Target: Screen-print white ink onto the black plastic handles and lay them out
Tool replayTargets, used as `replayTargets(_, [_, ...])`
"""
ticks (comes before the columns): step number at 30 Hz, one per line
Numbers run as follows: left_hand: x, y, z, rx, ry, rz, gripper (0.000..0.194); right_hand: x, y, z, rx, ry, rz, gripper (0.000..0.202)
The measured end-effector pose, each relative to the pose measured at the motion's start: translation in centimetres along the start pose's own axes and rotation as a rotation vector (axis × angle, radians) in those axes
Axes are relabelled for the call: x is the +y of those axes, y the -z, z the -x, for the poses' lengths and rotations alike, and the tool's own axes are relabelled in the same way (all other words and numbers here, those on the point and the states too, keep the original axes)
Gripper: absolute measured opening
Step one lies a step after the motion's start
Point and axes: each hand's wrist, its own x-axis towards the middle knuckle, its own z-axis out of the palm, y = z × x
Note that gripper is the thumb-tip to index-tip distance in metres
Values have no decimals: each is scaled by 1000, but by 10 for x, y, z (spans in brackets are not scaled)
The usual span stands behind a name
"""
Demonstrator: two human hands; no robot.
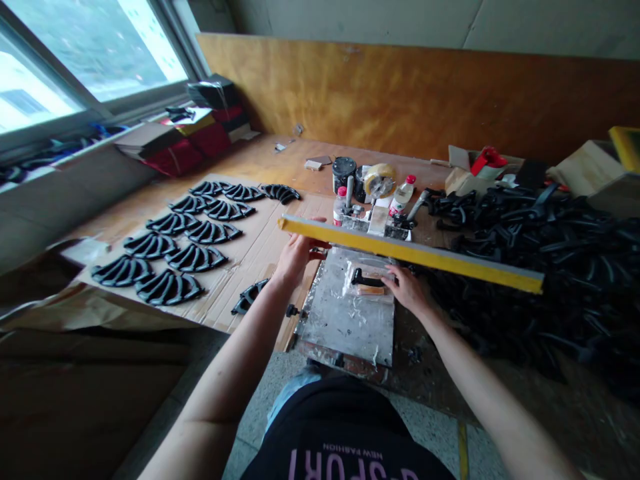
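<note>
A long bar with a yellow side and a grey top edge [410,252] spans the view above a metal base plate [345,320]. My left hand [297,257] is closed around the bar near its left end, with fingertips showing above and below it. On the plate, a small black handle [367,279] lies in a taped holder beside a tan block [371,291]. The thumb and fingers of my right hand [404,283] close on the handle's right end. Part of the clamp stand [379,220] behind is hidden by the bar.
Black fan-shaped rows of handles [195,257] lie on cardboard [265,230] at left. A large heap of black handles [540,227] covers the right side. Behind the plate stand a dark jar [343,172], a tape roll [380,180] and red-capped bottles [403,195].
</note>
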Motion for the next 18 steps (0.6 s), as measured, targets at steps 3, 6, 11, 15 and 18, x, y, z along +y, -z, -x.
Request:
replayTargets(3, [2, -8, 3, 44, 39, 60, 48, -17, -19, 5, -101, 154, 36, 31])
replayTargets(6, [-20, -12, 33, 98, 149, 28, 54, -26, -13, -3, -123, 203, 8, 17])
replayTargets(11, [-81, -21, 110, -8, 562, 49, 67, -86, -8, -6, -77, 412, -101, 19])
replayTargets(15, [-113, 2, 142, 415, 494, 119, 62, -162, -37, 11, -188, 715, -72, 23])
replayTargets(18, [-130, 54, 156, 636, 506, 25, 61, -204, -71, 8, -271, 725, -131, 24])
